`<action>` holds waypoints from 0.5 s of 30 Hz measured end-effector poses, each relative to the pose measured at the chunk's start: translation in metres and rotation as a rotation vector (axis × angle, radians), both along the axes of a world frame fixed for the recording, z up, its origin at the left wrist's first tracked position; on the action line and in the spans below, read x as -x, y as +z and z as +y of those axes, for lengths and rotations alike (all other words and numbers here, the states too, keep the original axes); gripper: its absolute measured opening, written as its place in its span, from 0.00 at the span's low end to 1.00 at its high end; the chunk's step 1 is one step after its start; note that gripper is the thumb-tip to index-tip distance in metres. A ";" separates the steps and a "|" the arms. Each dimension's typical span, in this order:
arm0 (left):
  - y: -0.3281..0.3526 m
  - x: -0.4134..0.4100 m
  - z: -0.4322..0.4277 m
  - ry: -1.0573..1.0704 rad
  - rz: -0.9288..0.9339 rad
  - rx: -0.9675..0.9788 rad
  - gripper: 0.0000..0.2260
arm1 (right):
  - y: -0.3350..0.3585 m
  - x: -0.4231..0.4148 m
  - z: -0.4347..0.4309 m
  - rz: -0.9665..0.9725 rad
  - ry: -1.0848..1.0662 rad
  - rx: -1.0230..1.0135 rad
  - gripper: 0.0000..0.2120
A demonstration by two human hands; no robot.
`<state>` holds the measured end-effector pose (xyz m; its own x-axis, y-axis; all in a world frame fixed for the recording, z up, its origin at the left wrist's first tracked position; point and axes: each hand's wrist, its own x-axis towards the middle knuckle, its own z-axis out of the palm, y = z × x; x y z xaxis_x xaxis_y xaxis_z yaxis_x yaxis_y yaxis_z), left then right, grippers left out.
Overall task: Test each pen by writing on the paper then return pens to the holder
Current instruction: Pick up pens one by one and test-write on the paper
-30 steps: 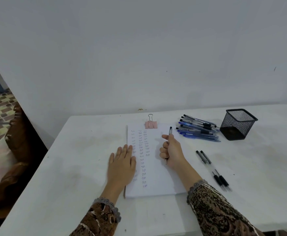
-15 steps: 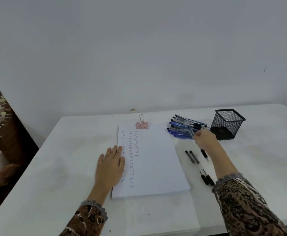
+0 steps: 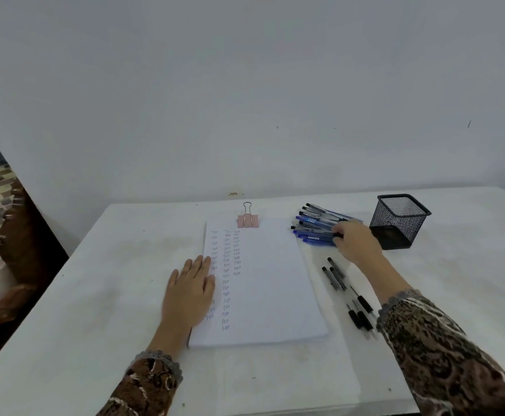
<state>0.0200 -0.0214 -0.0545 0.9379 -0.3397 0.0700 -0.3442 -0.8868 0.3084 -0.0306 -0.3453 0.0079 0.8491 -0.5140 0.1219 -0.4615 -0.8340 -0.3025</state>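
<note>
Head view: your right hand (image 3: 356, 243) rests on the pile of pens (image 3: 314, 226) near the tabletop's (image 3: 125, 295) far edge, between the paper (image 3: 269, 280) and the holder (image 3: 398, 220). The pens lie crosswise, running leftward from your fingers (image 3: 343, 237). I cannot tell whether they pinch one. Your left hand (image 3: 191, 291) lies flat on the paper's left edge, fingers together.

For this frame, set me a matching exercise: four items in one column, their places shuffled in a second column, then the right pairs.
1. left hand
2. right hand
3. binder clip
4. mesh holder

A. far edge of the paper
B. at the pile of blue pens
C. on the table, right of the pen pile
D. flat on the paper's left edge

Pairs: 1-D, 2-B, 3-A, 4-C.
</note>
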 end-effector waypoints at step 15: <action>0.004 0.000 0.000 -0.013 0.028 -0.026 0.22 | -0.015 -0.017 0.004 0.085 0.256 0.508 0.13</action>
<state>0.0201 -0.0218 -0.0508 0.9351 -0.3528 0.0345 -0.3468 -0.8904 0.2947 -0.0141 -0.3418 -0.0075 0.9562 -0.1859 0.2260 -0.2313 -0.9533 0.1942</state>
